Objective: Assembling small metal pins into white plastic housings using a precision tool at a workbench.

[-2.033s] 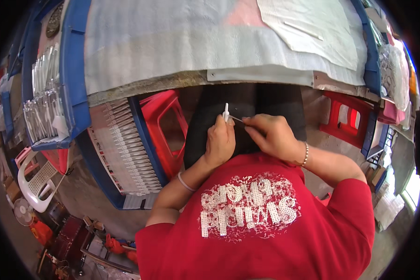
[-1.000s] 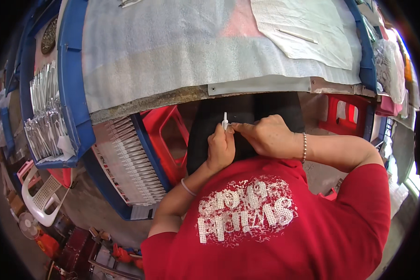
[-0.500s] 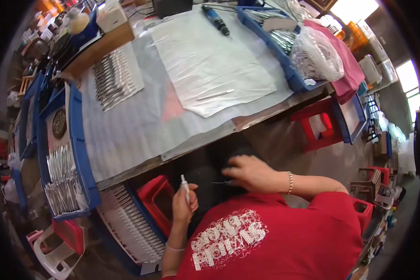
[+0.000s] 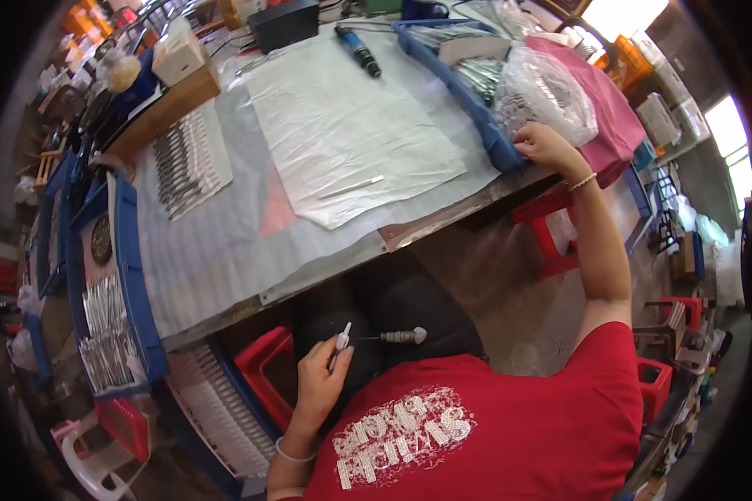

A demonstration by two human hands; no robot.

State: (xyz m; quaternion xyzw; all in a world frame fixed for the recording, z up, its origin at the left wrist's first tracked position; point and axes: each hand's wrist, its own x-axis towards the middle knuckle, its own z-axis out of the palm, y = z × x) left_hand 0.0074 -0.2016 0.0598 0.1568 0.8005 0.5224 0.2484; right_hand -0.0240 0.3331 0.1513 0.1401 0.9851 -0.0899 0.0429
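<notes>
My left hand [image 4: 319, 380] is closed round a slim white pen-like piece [image 4: 343, 336], its narrow tip pointing up, over my dark-clad lap [image 4: 422, 292]. Just right of it, a thin-shafted tool [image 4: 403, 336] with a dark ribbed handle and a pale rounded end lies across my lap. My right hand [image 4: 550, 150] reaches out to the near end of a blue tray [image 4: 500, 150], fingers pressed together at a clear plastic bag [image 4: 551, 96]. Whatever is between those fingers is hidden. Metal pieces [image 4: 480, 77] lie in the tray beyond the bag.
A white sheet [image 4: 342, 125] covers the table, with a thin white stick [image 4: 351, 185] on it and a blue-black handheld power tool [image 4: 358, 52] behind. Rows of metal pieces [image 4: 188, 159] lie left. Another blue tray [image 4: 138, 275] holds slender metal parts. A red stool [image 4: 263, 367] stands below the table.
My right hand has left the thin-shafted tool on my lap and moved up and right to the blue tray. My left hand keeps the white piece, slightly shifted.
</notes>
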